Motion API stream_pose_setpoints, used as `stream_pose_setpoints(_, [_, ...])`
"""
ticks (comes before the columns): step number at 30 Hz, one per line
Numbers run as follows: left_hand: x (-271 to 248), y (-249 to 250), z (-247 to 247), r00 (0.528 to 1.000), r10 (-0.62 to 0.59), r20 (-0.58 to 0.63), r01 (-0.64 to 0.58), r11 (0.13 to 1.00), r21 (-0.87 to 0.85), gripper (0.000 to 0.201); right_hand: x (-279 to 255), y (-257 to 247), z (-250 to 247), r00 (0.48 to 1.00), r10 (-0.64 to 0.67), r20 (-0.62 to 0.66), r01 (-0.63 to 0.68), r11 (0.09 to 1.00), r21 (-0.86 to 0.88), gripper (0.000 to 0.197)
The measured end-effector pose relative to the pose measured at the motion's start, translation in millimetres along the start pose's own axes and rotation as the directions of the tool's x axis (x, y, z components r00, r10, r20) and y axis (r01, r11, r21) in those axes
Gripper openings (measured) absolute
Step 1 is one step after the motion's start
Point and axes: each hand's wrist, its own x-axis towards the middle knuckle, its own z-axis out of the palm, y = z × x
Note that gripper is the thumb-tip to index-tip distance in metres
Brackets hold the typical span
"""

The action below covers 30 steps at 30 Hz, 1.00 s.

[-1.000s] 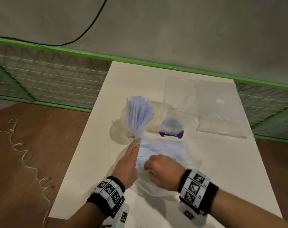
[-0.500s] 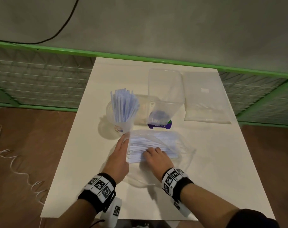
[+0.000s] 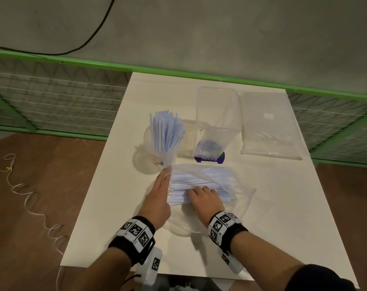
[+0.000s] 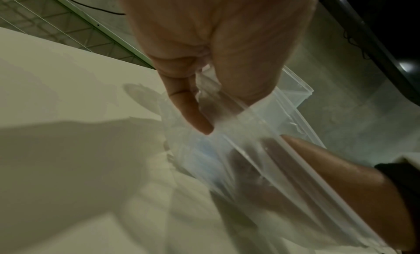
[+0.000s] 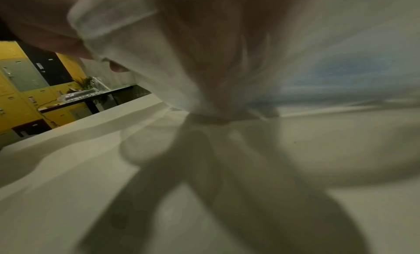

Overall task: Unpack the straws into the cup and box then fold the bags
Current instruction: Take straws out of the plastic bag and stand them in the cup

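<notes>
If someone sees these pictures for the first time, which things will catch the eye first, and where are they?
First, the two hands at the near middle of the white table: the left hand holds the mouth of a clear bag, and the right hand reaches inside onto the blue straws. Behind them, a cup full of upright straws stands left of a tall clear box.

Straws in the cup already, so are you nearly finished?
About halfway. Done: the cup holds a bunch of blue straws. In hand: the left hand pinches the open bag while the right hand reaches in. Left: the clear box is still strawless, the sealed bag waits, and no bag is folded.
</notes>
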Motion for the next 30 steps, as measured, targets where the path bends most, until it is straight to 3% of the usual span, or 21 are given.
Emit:
stream_pose_setpoints(16, [-2.2,2.7,-3.5,0.998,-0.04,0.049,0.041,0.999,-0.017,0.105,9.3,-5.4,-12.8,0.998,0.022,0.057,-0.019,0.998,-0.054,0.032])
stream_pose_setpoints(30, [-3.1,3.6,-4.6,0.999,-0.005,0.038,0.005,1.0,0.0,0.106,9.7,-7.5,-16.8,0.99,-0.019,0.136,0.031,0.995,-0.091,0.03])
